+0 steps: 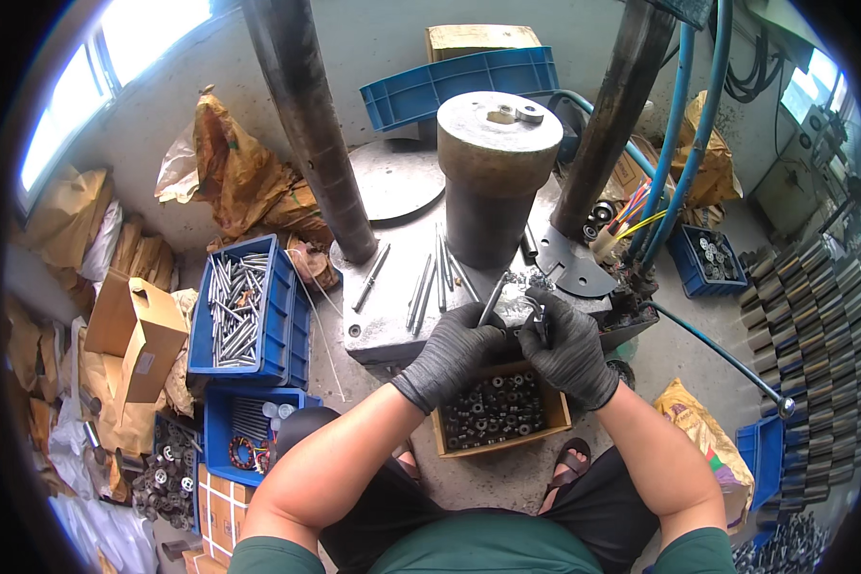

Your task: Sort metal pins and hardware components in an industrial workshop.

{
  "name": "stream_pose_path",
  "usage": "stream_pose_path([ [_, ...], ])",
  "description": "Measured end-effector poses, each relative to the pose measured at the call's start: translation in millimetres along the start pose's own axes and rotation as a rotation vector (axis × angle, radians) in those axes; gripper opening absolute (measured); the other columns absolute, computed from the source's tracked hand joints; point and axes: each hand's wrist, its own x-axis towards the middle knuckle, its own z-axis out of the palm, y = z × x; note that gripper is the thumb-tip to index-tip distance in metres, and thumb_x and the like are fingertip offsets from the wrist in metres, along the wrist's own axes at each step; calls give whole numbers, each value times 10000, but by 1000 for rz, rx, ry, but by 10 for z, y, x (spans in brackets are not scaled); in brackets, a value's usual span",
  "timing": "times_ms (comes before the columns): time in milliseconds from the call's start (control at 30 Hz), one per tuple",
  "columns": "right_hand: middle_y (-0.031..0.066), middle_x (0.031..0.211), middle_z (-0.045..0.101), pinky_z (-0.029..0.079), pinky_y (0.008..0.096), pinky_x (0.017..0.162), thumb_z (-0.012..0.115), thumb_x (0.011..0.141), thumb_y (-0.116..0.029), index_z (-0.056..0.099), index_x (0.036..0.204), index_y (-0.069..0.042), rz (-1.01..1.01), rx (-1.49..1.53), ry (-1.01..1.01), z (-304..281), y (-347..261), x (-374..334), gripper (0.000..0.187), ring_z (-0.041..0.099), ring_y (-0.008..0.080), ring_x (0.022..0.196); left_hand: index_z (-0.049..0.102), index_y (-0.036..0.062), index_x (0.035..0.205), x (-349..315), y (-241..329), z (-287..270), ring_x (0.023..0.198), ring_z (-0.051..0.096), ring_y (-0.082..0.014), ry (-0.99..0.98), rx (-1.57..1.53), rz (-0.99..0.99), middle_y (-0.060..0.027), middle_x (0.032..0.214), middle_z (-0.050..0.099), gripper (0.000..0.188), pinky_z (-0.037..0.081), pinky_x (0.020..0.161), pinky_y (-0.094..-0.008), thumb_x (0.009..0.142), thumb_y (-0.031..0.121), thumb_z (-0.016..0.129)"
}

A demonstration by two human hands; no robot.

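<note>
Dropped part or snagged glove: the risks in front of the cylinder

In the head view, the left hand (454, 348) is grasping a rod (493, 300), its bare end slanting up toward the cylinder (493, 210). The right hand (568, 350) is pinching a small part (540, 321). Both are being held just in front of the cylinder, near each other; whether they are touching, I cannot tell.

The gloves are making each grip thick, so the right one is probably the weaker: a careless roll of the fingers could be letting the part go. The box (507, 443) of dark pieces is sitting below, on the near side of the cylinder, so a dropped part could be getting lost among similar ones. A foot (569, 466) in an open sandal is resting to the near right of the cylinder, poorly guarded if the heavier-looking rod is slipping.

On the worktop (383, 332), loose rods (419, 295) are lying left of the cylinder; a stray elbow or sleeve could be setting them rolling. Small bits (517, 283) are littering the cylinder's near right base, where grit could be sticking to the gloves and spoiling the fit. Right of the cylinder, a curved plate (576, 270) is presenting an edge that could be catching a knuckle.
</note>
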Motion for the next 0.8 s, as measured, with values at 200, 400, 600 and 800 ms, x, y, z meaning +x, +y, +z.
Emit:
stream_pose_path([
  [200,163,756,635,528,416,633,691,833,-88,604,863,-45,122,-132,-58,-49,411,113,102,650,331,663,604,64,1023,2,-30,-109,621,551,-92,50,-101,-43,-2,772,587,168,486,557,-246,881,113,677],
  [400,201,796,651,540,459,728,686,830,-132,646,935,-63,144,-424,-87,-56,742,150,132,672,395,788,592,74,1022,45,-66,-127,565,524,-81,32,-162,-14,-10,764,594,152,447,491,-242,910,141,669],
  [600,72,943,693,541,354,805,758,830,-154,630,1190,-37,538,356,60,-194,670,225,399,665,206,892,609,63,1003,-40,83,-137,537,513,-99,47,-224,-58,-15,685,563,142,416,476,-249,897,130,675],
  [800,113,1164,619,547,348,867,777,756,-108,500,1442,10,581,391,-146,-453,296,96,749,632,187,929,651,38,990,-35,122,-162,520,492,-120,117,-337,-139,-20,643,523,151,420,483,-265,872,121,697],
])
